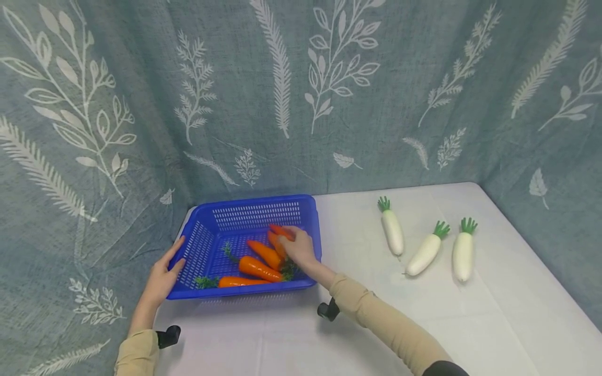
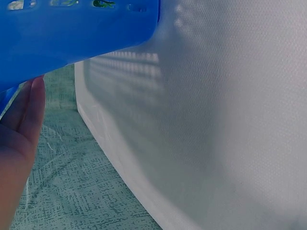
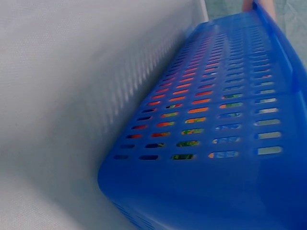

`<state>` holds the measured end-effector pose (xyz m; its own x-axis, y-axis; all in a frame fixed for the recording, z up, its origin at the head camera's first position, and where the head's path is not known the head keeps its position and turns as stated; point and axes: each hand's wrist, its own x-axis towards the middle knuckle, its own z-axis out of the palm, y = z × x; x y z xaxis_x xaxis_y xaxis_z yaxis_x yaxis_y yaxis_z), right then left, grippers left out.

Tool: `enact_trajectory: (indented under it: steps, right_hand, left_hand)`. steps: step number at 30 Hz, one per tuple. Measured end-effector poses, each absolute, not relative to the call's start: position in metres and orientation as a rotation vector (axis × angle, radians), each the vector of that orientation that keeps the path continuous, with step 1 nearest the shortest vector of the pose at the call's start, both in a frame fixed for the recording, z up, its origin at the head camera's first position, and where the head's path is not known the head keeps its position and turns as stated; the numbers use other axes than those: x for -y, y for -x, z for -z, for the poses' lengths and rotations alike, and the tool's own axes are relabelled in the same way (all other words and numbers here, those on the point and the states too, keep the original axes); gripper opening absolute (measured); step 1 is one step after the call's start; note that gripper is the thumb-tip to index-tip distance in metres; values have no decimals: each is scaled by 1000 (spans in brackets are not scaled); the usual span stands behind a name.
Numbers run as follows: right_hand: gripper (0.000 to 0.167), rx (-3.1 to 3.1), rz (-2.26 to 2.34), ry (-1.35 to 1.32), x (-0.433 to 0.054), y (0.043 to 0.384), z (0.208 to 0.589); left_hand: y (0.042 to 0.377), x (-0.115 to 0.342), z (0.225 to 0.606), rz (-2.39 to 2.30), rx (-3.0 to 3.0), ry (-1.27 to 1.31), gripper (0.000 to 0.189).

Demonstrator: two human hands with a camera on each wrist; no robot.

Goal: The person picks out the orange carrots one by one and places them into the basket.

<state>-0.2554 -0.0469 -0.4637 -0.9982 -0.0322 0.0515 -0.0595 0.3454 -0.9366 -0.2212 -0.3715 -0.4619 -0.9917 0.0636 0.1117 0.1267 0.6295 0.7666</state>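
Note:
A blue plastic basket (image 1: 263, 202) with slotted walls holds several orange carrots (image 1: 258, 268) with green leafy tops. My right hand (image 1: 299, 247) reaches over its right side, fingers bent around a carrot (image 1: 281, 231) near the back right corner. The palm hides part of that carrot, and the basket wall (image 3: 201, 177) hides the hand in the right wrist view. At the basket's left rim, my left hand (image 1: 160, 277) rests with thumb and fingers extended against it. The left wrist view shows straight fingers (image 2: 32, 105) up against the basket, their tips partly hidden.
Three white radishes with green tops lie on the white table (image 1: 357, 240) to the right: one radish (image 1: 392, 232) farther back, another radish (image 1: 424, 255) slanted, a third radish (image 1: 463, 256) rightmost. A leaf-patterned blue-green curtain (image 1: 301, 104) hangs behind and along both sides.

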Motion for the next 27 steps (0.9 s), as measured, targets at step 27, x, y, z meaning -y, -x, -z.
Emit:
enact_trajectory:
  steps: [27]
  right_hand:
    - [35, 2491, -1693, -231, -112, 215, 475]
  left_hand:
    - [214, 369, 463, 856, 2678, 165, 45]
